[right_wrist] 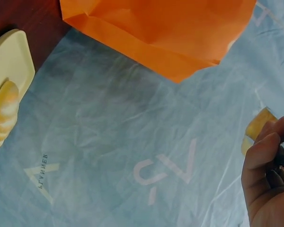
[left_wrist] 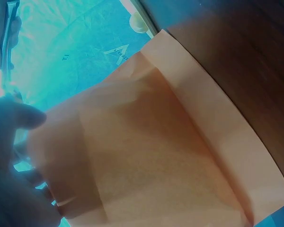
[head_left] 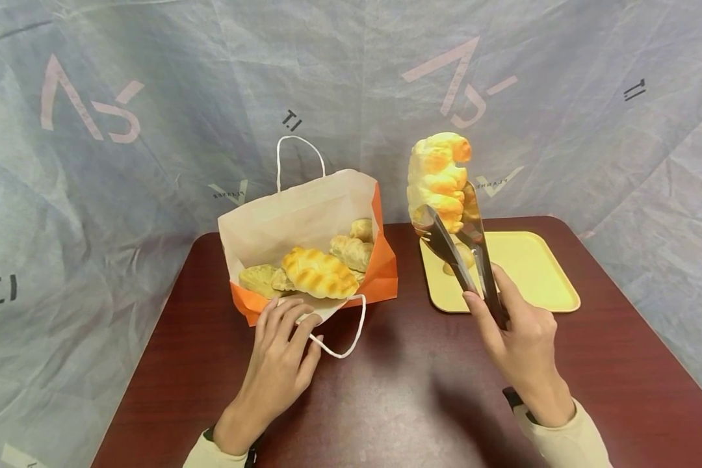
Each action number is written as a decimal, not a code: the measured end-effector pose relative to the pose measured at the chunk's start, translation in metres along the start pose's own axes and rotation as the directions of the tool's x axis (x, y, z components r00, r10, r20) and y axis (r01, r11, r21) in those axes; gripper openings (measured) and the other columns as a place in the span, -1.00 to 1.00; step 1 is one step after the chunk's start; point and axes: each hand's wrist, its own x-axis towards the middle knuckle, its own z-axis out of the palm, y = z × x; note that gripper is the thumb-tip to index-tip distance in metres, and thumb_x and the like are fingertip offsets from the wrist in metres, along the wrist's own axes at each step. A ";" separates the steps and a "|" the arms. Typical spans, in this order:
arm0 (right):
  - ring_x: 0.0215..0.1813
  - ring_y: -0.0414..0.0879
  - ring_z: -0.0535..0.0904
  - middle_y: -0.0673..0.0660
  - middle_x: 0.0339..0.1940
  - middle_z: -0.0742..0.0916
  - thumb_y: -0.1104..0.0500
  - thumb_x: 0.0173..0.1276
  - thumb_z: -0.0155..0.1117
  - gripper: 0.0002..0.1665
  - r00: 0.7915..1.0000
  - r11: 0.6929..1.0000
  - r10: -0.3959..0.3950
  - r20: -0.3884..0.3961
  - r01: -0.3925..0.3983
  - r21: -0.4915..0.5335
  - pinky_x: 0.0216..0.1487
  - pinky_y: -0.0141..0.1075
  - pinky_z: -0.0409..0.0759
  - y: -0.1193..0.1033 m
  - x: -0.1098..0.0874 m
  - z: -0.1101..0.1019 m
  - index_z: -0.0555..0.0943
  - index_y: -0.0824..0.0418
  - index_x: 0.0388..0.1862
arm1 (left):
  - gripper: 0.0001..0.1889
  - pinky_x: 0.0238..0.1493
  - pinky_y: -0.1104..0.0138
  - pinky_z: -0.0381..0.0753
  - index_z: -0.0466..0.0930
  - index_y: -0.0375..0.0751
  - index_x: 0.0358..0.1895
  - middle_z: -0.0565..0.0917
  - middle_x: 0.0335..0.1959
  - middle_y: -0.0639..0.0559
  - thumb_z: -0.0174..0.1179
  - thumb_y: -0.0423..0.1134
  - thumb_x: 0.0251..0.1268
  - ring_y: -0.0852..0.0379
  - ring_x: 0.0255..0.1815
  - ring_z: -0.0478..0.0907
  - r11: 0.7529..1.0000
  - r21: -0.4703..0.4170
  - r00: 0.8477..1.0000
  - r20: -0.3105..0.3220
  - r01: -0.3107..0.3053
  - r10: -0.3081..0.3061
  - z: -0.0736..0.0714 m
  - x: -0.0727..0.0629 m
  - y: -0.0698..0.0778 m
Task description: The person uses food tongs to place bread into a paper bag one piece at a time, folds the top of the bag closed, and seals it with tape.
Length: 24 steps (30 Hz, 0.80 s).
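My right hand (head_left: 523, 341) grips dark metal tongs (head_left: 487, 273). Between their tips, raised above the table, is a golden, ridged bread roll (head_left: 435, 175). At the left stands an orange paper bag (head_left: 383, 273) with a pale inside and white handles, its wide mouth facing me. Several breads lie in it, a ridged golden bread (head_left: 318, 273) foremost. My left hand (head_left: 283, 348) holds the bag's front rim, fingers over the edge beside the near handle; in the left wrist view, the paper (left_wrist: 146, 151) hides part of this hand.
Right of the bag is a yellow tray (head_left: 529, 273), and a smaller bread (head_left: 461, 259) sits on it, partly behind the tongs. Both stand on a dark red table (head_left: 380, 403). A grey printed cloth (head_left: 351, 78) hangs behind the far edge.
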 end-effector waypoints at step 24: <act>-0.73 -0.35 0.19 -0.10 -0.76 0.38 -0.14 0.48 0.17 -0.37 0.998 0.996 -0.045 0.037 0.042 0.078 -0.75 -0.44 0.16 -0.011 -0.003 0.017 0.64 0.47 0.01 | -0.70 0.31 -0.23 0.20 0.58 -0.25 -0.10 0.59 -0.02 -0.15 -0.11 -0.14 0.54 -0.26 0.15 0.47 1.000 -0.006 1.000 0.004 0.000 0.000 -0.001 -0.001 0.001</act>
